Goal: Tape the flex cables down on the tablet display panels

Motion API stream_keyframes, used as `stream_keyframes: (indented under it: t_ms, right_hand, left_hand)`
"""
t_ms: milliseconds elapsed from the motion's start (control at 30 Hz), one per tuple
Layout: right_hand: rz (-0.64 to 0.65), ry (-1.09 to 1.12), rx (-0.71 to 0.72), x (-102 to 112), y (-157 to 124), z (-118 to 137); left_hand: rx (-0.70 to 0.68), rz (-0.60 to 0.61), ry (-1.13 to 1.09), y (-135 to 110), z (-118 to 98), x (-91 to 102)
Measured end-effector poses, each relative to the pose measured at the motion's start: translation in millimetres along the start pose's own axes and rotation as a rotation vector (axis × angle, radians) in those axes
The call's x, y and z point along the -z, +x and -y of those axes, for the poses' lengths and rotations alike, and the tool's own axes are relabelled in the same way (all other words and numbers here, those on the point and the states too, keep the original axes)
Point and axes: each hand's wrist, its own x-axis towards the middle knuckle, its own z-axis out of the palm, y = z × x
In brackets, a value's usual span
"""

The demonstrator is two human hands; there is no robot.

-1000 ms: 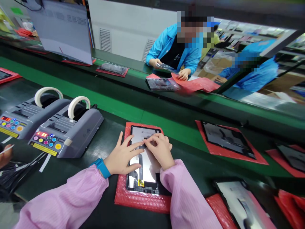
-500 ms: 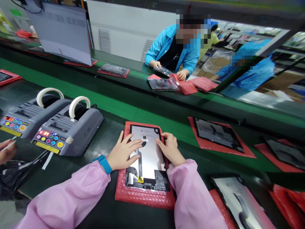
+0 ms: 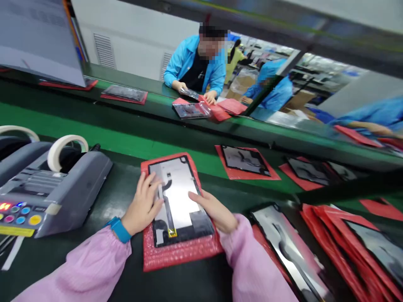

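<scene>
A tablet screen (image 3: pixel 181 188) lies back side up on a red bubble-wrap bag (image 3: pixel 182 255), directly in front of me. Its silver back has a dark curved ribbon cable ending in a yellow tab. My left hand (image 3: pixel 141 207) rests along the left edge with its fingers spread, slightly blurred. At the right edge, my right hand (image 3: pixel 217 209) has its thumb on the silver back while the other fingers go under the edge, hidden. A blue band (image 3: pixel 119 229) circles my left wrist.
Left stands a grey tape dispenser (image 3: pixel 72 180) with a white tape roll (image 3: pixel 58 157). Another screen (image 3: pixel 283 239) lies right, beside stacked red bags (image 3: pixel 333 235). Beyond, screens on red bags (image 3: pixel 245 161) lie on a green belt (image 3: pixel 126 144). A co-worker in blue (image 3: pixel 201 63) handles parts opposite.
My view has swung right, showing more red bags. My right hand has moved from the screen's upper right down its edge, and my left hand has drawn back to the left edge.
</scene>
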Motion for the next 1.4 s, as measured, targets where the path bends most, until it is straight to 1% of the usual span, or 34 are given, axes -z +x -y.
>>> stream_keyframes:
  t_ms: [67,133,167,200,267,367,433,467,500,567,633,700,767,833,867,933,1000,1067,1133,1200,1300,1367,1400]
  right_hand:
    - [-0.011,-0.064,0.109,-1,25,17]
    - [-0.050,-0.154,0.204,-2,56,42]
    - [-0.071,-0.187,0.243,-3,74,56]
    - [-0.091,-0.216,0.276,-4,91,71]
    - [-0.132,-0.287,0.342,-8,127,102]
    - [-0.230,-0.461,0.415,-9,171,140]
    - [-0.332,-0.611,0.437,-3,190,155]
    - [-0.390,-0.692,0.443,3,194,158]
    - [-0.445,-0.774,0.449,11,195,158]
    - [-0.523,-0.935,0.468,34,184,151]
    - [-0.549,-1.092,0.489,64,160,138]
    - [-0.554,-1.237,0.486,102,127,123]
    - [-0.567,-1.370,0.434,140,91,109]
    - [-0.593,-1.484,0.346,172,55,97]
    - [-0.605,-1.532,0.294,183,40,91]
    - [-0.615,-1.602,0.194,196,18,79]
    - [-0.610,-1.644,0.129,201,11,69]
    - [-0.610,-1.668,0.095,203,17,63]
    - [-0.616,-1.691,0.096,199,27,62]
    - [-0.617,-1.716,0.129,189,36,66]
    - [-0.611,-1.754,0.226,162,41,79]
    - [-0.607,-1.766,0.318,132,39,84]
    - [-0.606,-1.766,0.366,113,36,82]
  left_hand:
    - [0.077,-0.177,0.025,3,9,-2.1]
    - [0.196,-0.355,0.017,6,18,-2.8]
    - [0.251,-0.417,-0.002,7,21,-2.6]
    - [0.290,-0.451,-0.022,8,24,-2.0]
    - [0.318,-0.451,-0.049,9,28,-0.4]
    - [0.317,-0.397,-0.053,8,28,2.0]
    - [0.336,-0.374,-0.060,7,28,3.3]
    - [0.346,-0.368,-0.065,7,27,3.8]
    - [0.355,-0.362,-0.070,7,27,4.2]
    - [0.367,-0.355,-0.075,6,27,4.7]
    - [0.372,-0.347,-0.071,7,27,5.0]
    - [0.370,-0.335,-0.064,8,27,5.7]
    - [0.348,-0.330,-0.067,9,26,6.8]
    - [0.306,-0.327,-0.083,8,25,6.8]
    - [0.276,-0.321,-0.097,7,24,5.4]
    - [0.206,-0.285,-0.136,6,22,-1.4]
    - [0.139,-0.213,-0.192,8,17,-13.1]
    - [0.095,-0.099,-0.286,9,9,-25.1]
    - [0.106,0.021,-0.401,8,-2,-32.2]
    - [0.175,0.109,-0.512,8,-10,-32.5]
    - [0.348,0.164,-0.661,11,-19,-24.6]
    - [0.468,0.187,-0.813,15,-24,-19.7]
    - [0.517,0.207,-0.920,17,-28,-18.6]
